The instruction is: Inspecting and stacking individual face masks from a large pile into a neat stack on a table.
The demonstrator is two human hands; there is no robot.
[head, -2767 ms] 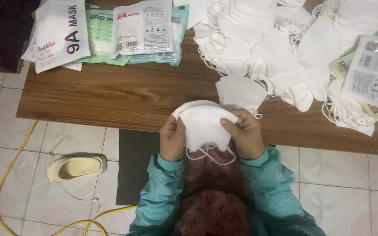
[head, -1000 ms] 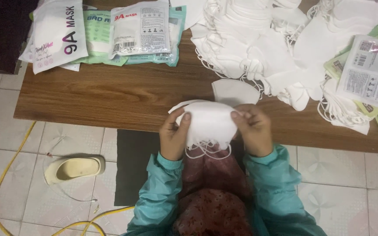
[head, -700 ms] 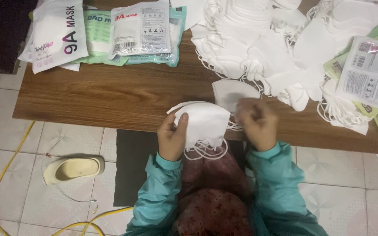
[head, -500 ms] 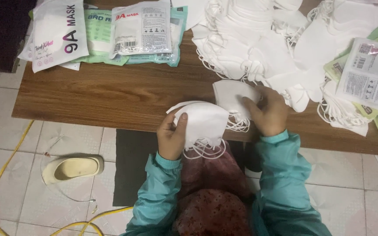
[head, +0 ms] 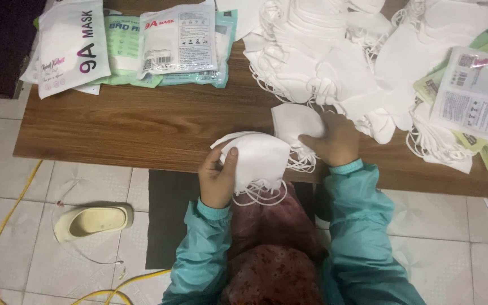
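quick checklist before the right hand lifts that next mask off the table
1. Left hand grips the stack of white masks: ok.
2. Right hand rests on the single mask: ok.
3. Single mask lies apart from the big mask pile: ok.
4. Ear loops hang free below the stack, not snagged: ok.
5. Single mask's loops free of the stack's: cannot tell.
6. Bare wooden table beside the stack: ok.
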